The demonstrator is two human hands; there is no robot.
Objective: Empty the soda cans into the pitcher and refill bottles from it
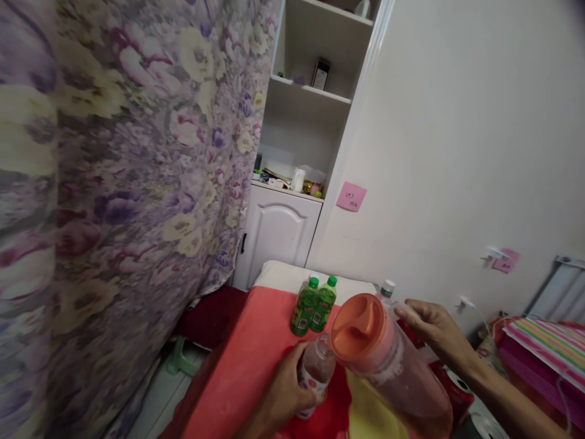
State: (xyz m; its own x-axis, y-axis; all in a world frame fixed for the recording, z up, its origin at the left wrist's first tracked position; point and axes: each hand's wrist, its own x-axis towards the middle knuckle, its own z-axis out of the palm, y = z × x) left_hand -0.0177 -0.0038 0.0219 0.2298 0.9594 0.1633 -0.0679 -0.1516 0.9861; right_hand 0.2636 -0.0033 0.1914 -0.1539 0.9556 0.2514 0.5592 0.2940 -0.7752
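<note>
My left hand (286,387) is wrapped round a clear plastic bottle (319,364) with an open mouth, held slightly tilted. A large clear pitcher (409,387) with an orange lid (359,328) leans over toward it, its lid close beside the bottle's mouth. The pitcher holds some liquid and foam. My right hand (432,326) grips the pitcher by its handle, which is partly hidden. Two green bottles (305,308) with green caps stand upright just behind, on the table's coral cloth (237,360).
A white-capped bottle (387,289) stands behind the pitcher. Cans (457,390) are at the lower right, beneath my right forearm. A floral curtain (150,152) hangs at left. Shelves (313,91) rise behind the table. Pink stacked items (539,366) lie at far right.
</note>
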